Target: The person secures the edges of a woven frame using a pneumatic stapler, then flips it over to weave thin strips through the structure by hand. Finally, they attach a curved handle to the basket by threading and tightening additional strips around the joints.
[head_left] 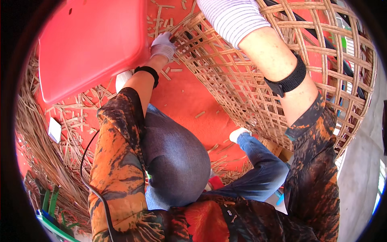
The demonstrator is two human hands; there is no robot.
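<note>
The woven basket (219, 76) slants from the left hand (162, 45), far left, toward near right. The right hand (230, 15) is over its far end. I can't tell how open or full either grip is.

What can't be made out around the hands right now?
Head view:
Right hand: fingers cut off by top edge.
Left hand: too small to tell if it grips the basket.
Red panel: far edge cut off by top edge.
White striped item: partly hidden by left forearm.
</note>
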